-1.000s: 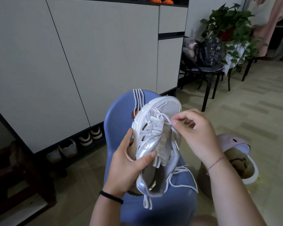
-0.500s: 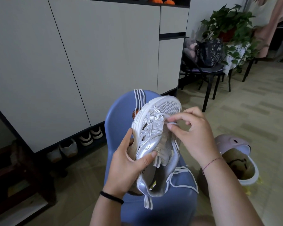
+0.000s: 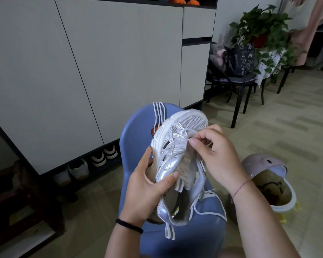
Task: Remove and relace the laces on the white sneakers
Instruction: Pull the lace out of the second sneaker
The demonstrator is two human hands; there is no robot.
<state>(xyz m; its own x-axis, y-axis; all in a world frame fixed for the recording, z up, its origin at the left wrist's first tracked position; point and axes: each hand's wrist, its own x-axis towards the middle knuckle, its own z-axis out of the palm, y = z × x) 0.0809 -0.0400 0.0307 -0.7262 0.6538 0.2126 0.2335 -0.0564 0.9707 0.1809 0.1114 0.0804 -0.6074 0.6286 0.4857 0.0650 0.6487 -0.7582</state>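
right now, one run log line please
left hand: grips white sneaker | right hand: pinches lace near toe eyelets | loose lace ends: on blue chair

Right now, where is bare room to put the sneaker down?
Bare floor lies left of the blue chair, before the cabinet, and beyond the bin toward the black chair. The seat holds loose lace; shoes fill the gap under the cabinet.

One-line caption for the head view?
Left hand grips a white mesh sneaker above a blue plastic chair; right hand pinches its white lace near the toe.
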